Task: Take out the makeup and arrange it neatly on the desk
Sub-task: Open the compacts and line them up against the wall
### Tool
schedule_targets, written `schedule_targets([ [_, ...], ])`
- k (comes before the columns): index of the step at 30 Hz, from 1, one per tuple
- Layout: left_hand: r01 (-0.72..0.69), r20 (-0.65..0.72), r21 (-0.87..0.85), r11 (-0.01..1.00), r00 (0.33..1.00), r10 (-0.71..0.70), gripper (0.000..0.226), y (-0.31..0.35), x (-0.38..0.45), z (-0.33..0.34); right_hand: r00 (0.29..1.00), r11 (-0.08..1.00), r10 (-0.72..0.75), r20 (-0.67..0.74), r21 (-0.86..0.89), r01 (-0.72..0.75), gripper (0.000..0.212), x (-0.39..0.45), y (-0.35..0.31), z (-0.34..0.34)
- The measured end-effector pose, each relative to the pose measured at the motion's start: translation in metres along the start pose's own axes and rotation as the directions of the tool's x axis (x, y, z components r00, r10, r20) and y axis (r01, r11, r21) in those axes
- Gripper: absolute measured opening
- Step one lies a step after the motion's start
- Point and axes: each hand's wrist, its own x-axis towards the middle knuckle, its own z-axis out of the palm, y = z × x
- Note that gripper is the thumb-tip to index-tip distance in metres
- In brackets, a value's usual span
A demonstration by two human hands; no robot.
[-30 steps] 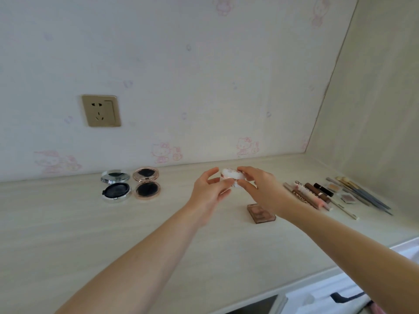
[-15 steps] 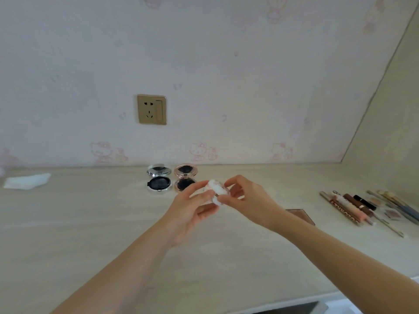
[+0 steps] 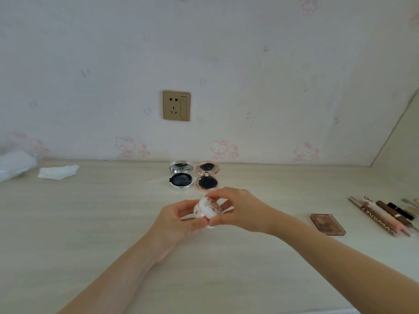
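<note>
Two open compacts (image 3: 193, 177) on pale desk (image 3: 68, 223) | wall socket (image 3: 176, 105) | both grips clamped on white jar (image 3: 207, 209)

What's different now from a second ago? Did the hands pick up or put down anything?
Nothing was picked up or put down. Both hands, the left hand and right hand, carried the small round white compact with pink print leftward, from near the brown square palette to just in front of the open silver compact and open rose-gold compact. Those and the row of tubes stayed put.
</note>
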Motion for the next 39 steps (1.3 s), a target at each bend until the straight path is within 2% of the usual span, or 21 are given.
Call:
schedule_targets([
  [5,-0.019,0.033,0.050,0.999,0.999,0.017,0.047,0.000,-0.002,-0.003,0.996,0.995,-0.038,0.086,-0.094,0.046,0.035,0.006,-0.004,-0.002],
  [13,-0.029,0.066,0.050,0.998,0.998,0.026,0.050,-0.002,-0.001,-0.005,0.988,0.996,-0.027,0.150,-0.083,0.040,0.033,0.010,-0.001,-0.007],
  [16,-0.009,0.072,0.045,0.999,0.997,0.006,0.044,-0.004,-0.001,-0.005,0.983,0.996,0.003,0.185,-0.083,0.013,0.033,0.011,-0.002,-0.009],
  [21,0.017,0.076,-0.077,0.997,0.997,-0.012,0.042,-0.001,-0.004,-0.002,0.966,1.000,0.002,0.257,0.013,-0.005,0.032,0.007,-0.006,-0.017],
  [25,0.037,0.039,-0.197,0.980,0.999,-0.030,0.046,0.002,-0.003,-0.001,0.977,0.995,-0.012,0.211,0.099,-0.010,0.037,0.003,-0.006,-0.020],
  [30,0.070,0.029,-0.258,0.964,0.998,-0.064,0.048,0.002,-0.004,0.000,0.983,0.995,-0.009,0.185,0.101,-0.010,0.043,0.003,-0.004,-0.016],
  [34,0.006,-0.040,-0.170,0.985,0.999,-0.013,0.048,0.003,-0.005,0.000,0.982,0.989,0.018,0.189,0.140,-0.045,0.038,0.004,-0.006,-0.013],
  [37,-0.082,-0.134,0.061,0.995,0.987,0.089,0.054,0.002,-0.006,0.003,0.976,0.959,0.147,0.160,0.220,-0.181,0.036,0.006,-0.010,-0.008],
  [39,-0.128,-0.167,0.143,0.981,0.974,0.151,0.055,0.002,-0.006,0.005,0.965,0.946,0.210,0.157,0.217,-0.241,0.040,0.009,-0.011,-0.003],
])
